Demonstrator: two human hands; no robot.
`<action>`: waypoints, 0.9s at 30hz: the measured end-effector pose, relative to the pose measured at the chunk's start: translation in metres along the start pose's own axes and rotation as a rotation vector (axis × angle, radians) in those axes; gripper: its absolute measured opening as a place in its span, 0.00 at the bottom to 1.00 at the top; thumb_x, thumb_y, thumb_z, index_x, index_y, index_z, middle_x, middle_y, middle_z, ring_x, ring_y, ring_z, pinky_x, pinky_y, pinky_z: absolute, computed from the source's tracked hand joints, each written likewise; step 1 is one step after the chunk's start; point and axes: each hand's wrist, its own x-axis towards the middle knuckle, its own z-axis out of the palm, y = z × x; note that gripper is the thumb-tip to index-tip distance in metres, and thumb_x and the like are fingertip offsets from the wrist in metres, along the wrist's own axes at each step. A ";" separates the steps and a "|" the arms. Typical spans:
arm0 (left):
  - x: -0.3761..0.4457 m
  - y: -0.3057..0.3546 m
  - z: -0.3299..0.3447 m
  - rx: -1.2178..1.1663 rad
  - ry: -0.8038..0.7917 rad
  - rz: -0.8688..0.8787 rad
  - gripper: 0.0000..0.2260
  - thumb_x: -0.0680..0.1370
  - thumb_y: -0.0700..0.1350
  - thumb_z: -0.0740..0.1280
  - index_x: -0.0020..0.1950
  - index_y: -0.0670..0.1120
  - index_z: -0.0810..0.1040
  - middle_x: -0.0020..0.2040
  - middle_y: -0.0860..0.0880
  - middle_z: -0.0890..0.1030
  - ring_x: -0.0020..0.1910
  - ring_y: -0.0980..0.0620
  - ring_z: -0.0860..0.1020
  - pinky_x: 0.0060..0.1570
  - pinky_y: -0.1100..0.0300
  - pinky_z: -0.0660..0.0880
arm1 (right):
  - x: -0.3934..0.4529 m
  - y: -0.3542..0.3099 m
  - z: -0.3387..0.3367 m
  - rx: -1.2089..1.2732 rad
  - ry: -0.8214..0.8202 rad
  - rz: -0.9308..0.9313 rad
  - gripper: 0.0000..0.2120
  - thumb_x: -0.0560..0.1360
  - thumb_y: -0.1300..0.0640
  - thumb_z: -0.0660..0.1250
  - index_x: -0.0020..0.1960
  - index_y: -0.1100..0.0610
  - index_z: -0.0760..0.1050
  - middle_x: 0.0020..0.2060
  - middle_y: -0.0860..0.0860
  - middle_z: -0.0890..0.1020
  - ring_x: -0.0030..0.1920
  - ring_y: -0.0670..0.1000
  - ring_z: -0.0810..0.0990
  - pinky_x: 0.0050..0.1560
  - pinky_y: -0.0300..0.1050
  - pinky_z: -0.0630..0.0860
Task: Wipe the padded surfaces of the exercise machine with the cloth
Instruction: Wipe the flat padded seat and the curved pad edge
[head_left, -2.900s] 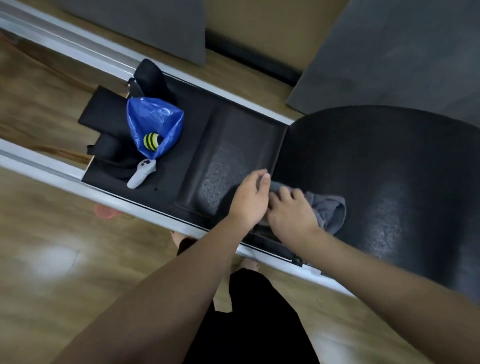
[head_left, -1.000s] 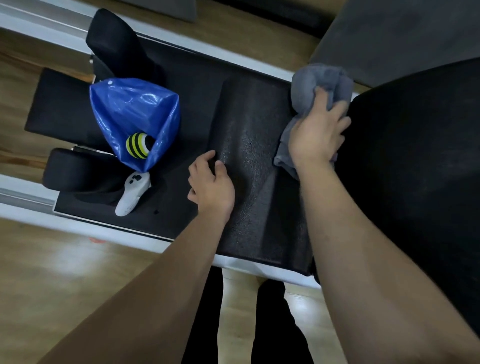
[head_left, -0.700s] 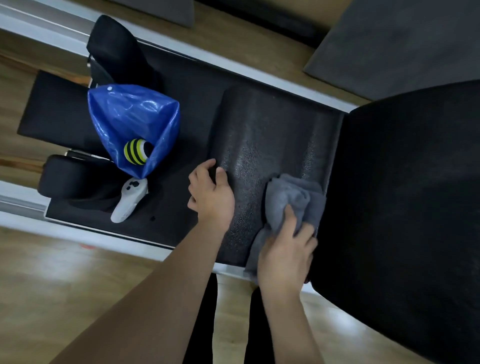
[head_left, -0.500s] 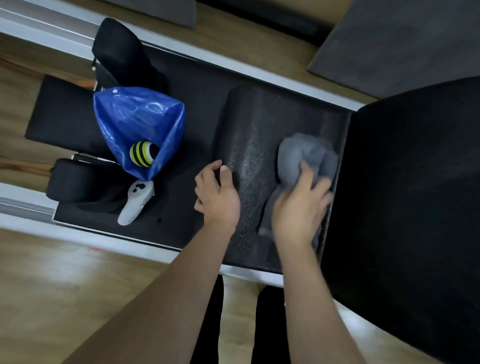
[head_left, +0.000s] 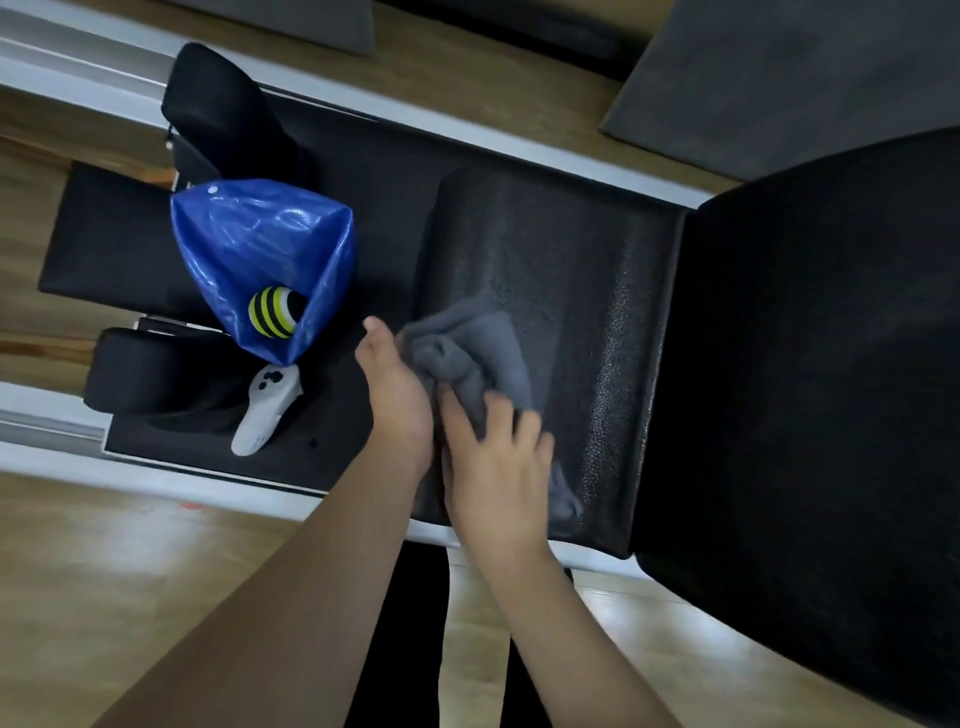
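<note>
Cloth soft, limp, light; bunch it, don't pinch corner. Your right hand presses it on pad, fingers curled in. Left hand grips its edge.

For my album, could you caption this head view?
Both hands bunch a grey cloth on the black pad.

A fitness or Pilates studio: a black padded exercise machine on metal rails, wood-look floor, grey mats nearby
</note>
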 end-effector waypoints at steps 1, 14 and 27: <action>0.000 -0.001 -0.001 -0.034 0.000 0.000 0.27 0.81 0.65 0.54 0.73 0.50 0.66 0.62 0.51 0.78 0.61 0.53 0.77 0.66 0.52 0.72 | -0.007 0.005 -0.001 0.031 -0.007 0.005 0.28 0.70 0.54 0.72 0.69 0.45 0.70 0.53 0.57 0.73 0.43 0.60 0.70 0.40 0.56 0.72; -0.003 -0.005 0.001 0.120 -0.046 0.091 0.21 0.82 0.64 0.49 0.70 0.55 0.66 0.68 0.54 0.72 0.64 0.58 0.69 0.70 0.54 0.58 | 0.166 0.070 -0.026 0.021 0.150 0.492 0.24 0.77 0.61 0.61 0.71 0.45 0.67 0.65 0.58 0.68 0.58 0.64 0.69 0.54 0.61 0.72; -0.004 -0.008 0.003 0.176 -0.018 0.105 0.28 0.71 0.74 0.51 0.64 0.60 0.68 0.68 0.53 0.73 0.67 0.53 0.69 0.75 0.45 0.57 | -0.021 0.035 0.006 0.045 0.146 0.612 0.24 0.72 0.58 0.63 0.68 0.50 0.74 0.52 0.61 0.73 0.46 0.61 0.69 0.46 0.57 0.64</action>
